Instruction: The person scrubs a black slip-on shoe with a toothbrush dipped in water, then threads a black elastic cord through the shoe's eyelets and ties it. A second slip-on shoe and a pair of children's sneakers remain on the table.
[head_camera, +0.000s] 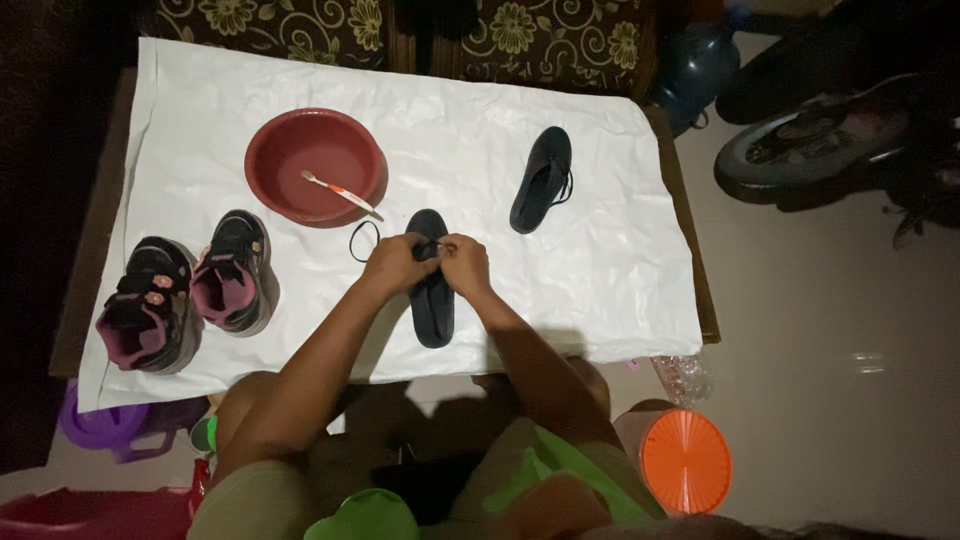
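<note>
**Both hands closed on sandal strap at bench centre**

At the centre of the bench (90, 250), on the white sheet (560, 260) that covers it, lies a black sandal (432, 310), sole down, lengthwise toward the person. The left hand (397, 262) and right hand (464, 264) meet over its upper end, fingers pinched shut on the strap there; the exact grip point is too small to make out. A loose black strap loop (362, 241) lies just beside the left hand. A second black sandal (542, 178) lies well apart to the upper right. A red basin (290, 160) stands behind the left hand, with a toothbrush (342, 193) lying across its near rim. Two dark shoes with pink lining (185, 290) stand at the left edge of the sheet. An orange round lid (686, 460) sits on the floor, lower right.
</note>
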